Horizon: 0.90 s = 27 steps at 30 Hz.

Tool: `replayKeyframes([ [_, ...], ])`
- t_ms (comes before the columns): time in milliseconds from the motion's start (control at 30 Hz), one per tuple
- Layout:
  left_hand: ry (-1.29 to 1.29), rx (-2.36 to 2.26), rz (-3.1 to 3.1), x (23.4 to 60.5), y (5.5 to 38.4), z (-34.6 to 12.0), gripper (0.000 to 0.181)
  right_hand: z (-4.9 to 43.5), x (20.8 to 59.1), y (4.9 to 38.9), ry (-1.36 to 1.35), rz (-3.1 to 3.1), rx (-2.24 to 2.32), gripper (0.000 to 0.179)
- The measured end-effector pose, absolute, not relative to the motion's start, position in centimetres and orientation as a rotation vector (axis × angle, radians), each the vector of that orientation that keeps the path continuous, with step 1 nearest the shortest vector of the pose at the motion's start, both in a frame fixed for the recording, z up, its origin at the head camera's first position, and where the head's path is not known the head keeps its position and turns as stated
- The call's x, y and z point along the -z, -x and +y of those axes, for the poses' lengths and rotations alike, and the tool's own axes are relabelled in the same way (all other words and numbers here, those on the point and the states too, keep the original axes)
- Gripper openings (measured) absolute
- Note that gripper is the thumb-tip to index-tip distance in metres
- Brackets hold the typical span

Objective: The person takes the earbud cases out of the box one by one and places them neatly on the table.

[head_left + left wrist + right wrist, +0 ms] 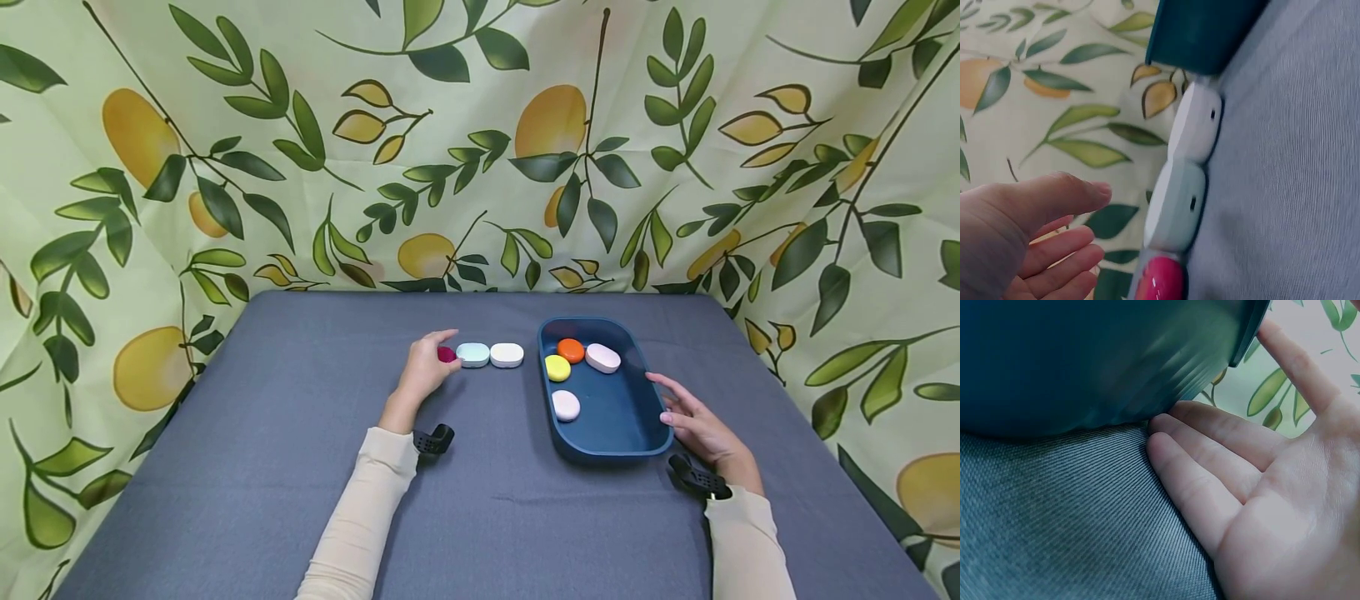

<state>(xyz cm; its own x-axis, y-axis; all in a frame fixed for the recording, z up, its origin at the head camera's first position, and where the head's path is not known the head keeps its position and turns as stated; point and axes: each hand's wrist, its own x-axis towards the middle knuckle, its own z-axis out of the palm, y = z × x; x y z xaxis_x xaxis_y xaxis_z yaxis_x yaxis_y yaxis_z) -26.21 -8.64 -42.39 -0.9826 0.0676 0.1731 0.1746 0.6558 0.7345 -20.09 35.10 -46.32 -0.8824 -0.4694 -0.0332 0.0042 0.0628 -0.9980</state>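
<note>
Two cream fabric sleeves [360,517] reach in over a grey-blue woven tablecloth [487,533], a black wrist camera [435,440] strapped to each arm. On my right, the right hand [701,432] holds its fingers extended against the side of a deep-blue, smooth, round-cornered tray [615,456]; only my right wrist view reveals fingertips at the tray's foot and another digit up at the rim. The head view alone shows me inside: a pale round piece [566,406], a yellow round piece [557,367], an orange round piece [570,351] and a pale pink oblong piece [602,358]. Left of it, the left hand [422,371] is beside a glossy magenta piece [447,354], fingers loosely bent and parted, grasping nothing. That piece heads a close row with a mint-and-white oblong case [473,355] and a white oblong case [507,356], whose dark side slots I see only from the left wrist. A strip of cloth separates row from tray; the widest room for moving lies left of the left hand. Along the table's far edge hangs a cream leaf-and-fruit-print curtain [450,100].
</note>
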Motion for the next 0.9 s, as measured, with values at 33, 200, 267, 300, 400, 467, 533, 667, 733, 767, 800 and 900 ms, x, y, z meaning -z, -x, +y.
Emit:
replayKeyframes([
  [33,0.224,1.232,-2.737,42.3,26.1,-8.4,0.051,35.1,46.3,20.1,0.471,1.992,1.883,0.060],
  [200,0.355,1.247,-2.703,41.7,25.4,-7.2,0.049,35.1,46.4,20.1,0.461,1.983,1.879,0.060],
  [267,0.404,1.264,-2.699,41.4,25.1,-6.7,0.049,35.1,46.4,20.1,0.437,1.999,1.868,0.060],
  [300,0.435,1.272,-2.697,41.3,24.9,-6.4,0.049,35.1,46.4,20.1,0.422,2.007,1.865,0.060],
  [400,0.519,1.284,-2.700,40.9,24.4,-5.6,0.048,35.0,46.3,20.1,0.388,2.029,1.855,0.060],
  [467,0.584,1.281,-2.695,40.6,24.1,-5.0,0.047,35.0,46.3,20.2,0.382,2.038,1.845,0.061],
  [533,0.646,1.283,-2.695,40.4,23.7,-4.3,0.046,35.0,46.3,20.2,0.386,2.039,1.845,0.061],
  [667,0.802,1.285,-2.737,39.8,23.0,-2.6,0.048,35.0,46.2,20.2,0.424,2.018,1.860,0.061],
  [733,0.902,1.269,-2.761,39.5,22.8,-1.6,0.048,35.1,46.2,20.1,0.437,2.005,1.874,0.060],
  [767,0.949,1.245,-2.776,39.4,22.7,-1.1,0.049,35.1,46.2,20.1,0.440,2.001,1.879,0.060],
  [800,1.002,1.228,-2.782,39.4,22.6,-0.7,0.049,35.1,46.2,20.1,0.445,1.997,1.880,0.060],
  [900,1.114,1.113,-2.807,39.3,22.4,0.6,0.050,35.1,46.2,20.1,0.435,1.999,1.881,0.059],
])
